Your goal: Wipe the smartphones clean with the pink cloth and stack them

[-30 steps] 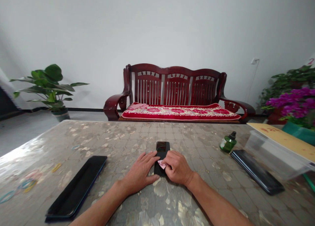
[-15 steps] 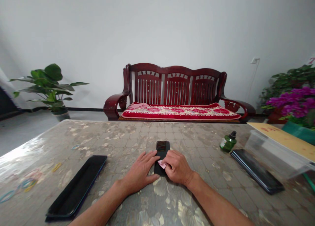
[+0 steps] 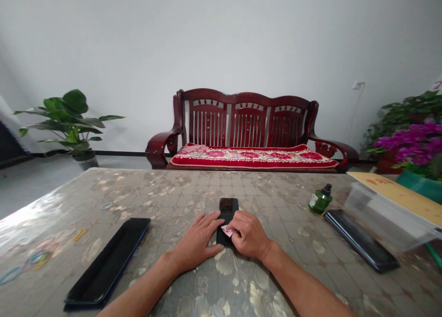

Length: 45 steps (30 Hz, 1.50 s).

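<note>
A black phone (image 3: 223,239) lies on the table between my hands, its shiny camera panel at the far end. My left hand (image 3: 197,240) rests along its left edge with the fingers spread and stretched out. Bunched in the fingers of my right hand (image 3: 249,234) is a small pink cloth (image 3: 227,230), pressed against the phone's surface. My right hand covers the phone's right side and part of the cloth.
Left lies a large dark phone (image 3: 108,262), with rubber bands (image 3: 36,258) beyond it. On the right are a green bottle (image 3: 320,199), another dark phone (image 3: 361,240) and a clear plastic box (image 3: 386,218) topped by a yellow sheet (image 3: 397,195). A wooden bench (image 3: 248,100) stands behind the table.
</note>
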Each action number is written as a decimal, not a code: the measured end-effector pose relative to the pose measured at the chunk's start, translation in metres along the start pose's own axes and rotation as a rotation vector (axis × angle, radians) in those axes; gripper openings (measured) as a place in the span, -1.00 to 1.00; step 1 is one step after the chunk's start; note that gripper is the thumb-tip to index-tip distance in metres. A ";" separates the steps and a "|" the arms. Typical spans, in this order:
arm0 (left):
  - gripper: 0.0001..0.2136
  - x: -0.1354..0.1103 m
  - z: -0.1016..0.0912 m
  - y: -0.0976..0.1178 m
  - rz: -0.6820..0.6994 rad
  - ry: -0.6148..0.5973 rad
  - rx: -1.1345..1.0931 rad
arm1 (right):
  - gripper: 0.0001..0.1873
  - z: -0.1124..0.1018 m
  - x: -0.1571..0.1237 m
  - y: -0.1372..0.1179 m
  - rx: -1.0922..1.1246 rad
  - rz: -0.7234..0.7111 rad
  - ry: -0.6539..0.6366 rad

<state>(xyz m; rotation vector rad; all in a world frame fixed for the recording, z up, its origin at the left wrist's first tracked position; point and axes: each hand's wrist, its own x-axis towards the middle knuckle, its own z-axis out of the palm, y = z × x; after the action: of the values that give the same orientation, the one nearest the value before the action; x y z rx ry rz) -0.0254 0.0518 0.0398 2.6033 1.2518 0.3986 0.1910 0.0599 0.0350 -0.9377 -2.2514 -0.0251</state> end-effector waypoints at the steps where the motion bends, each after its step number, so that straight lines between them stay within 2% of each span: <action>1: -0.43 0.000 -0.001 0.000 -0.001 -0.002 -0.001 | -0.79 0.000 0.000 0.001 -0.009 0.022 0.014; 4: -0.43 0.000 -0.002 0.001 -0.005 -0.010 -0.008 | -0.78 0.000 0.000 0.004 -0.019 0.051 0.041; 9: -0.42 0.000 -0.002 0.001 -0.016 -0.020 -0.018 | -0.81 0.002 -0.003 0.005 0.003 -0.024 -0.006; 18: -0.43 0.000 0.000 -0.001 0.017 0.010 -0.022 | -0.77 0.003 0.000 0.008 -0.017 0.087 0.039; 25: -0.42 0.000 0.000 -0.001 -0.004 -0.012 -0.005 | -0.75 0.003 -0.003 0.006 0.020 -0.034 -0.011; 32: -0.42 0.000 0.003 -0.003 0.019 0.016 -0.010 | -0.76 0.004 0.000 0.007 0.003 0.072 0.040; 38: -0.41 0.001 0.000 0.000 -0.011 -0.021 0.000 | -0.76 0.002 -0.002 0.005 0.020 -0.022 -0.009; 45: -0.41 0.000 0.002 -0.003 0.010 0.010 -0.006 | -0.76 0.006 -0.001 0.007 0.010 0.098 0.018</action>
<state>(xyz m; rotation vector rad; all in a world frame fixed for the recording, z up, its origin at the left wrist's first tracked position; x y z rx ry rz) -0.0267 0.0534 0.0369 2.6073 1.2390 0.4175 0.1921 0.0659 0.0286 -1.0372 -2.1845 0.0216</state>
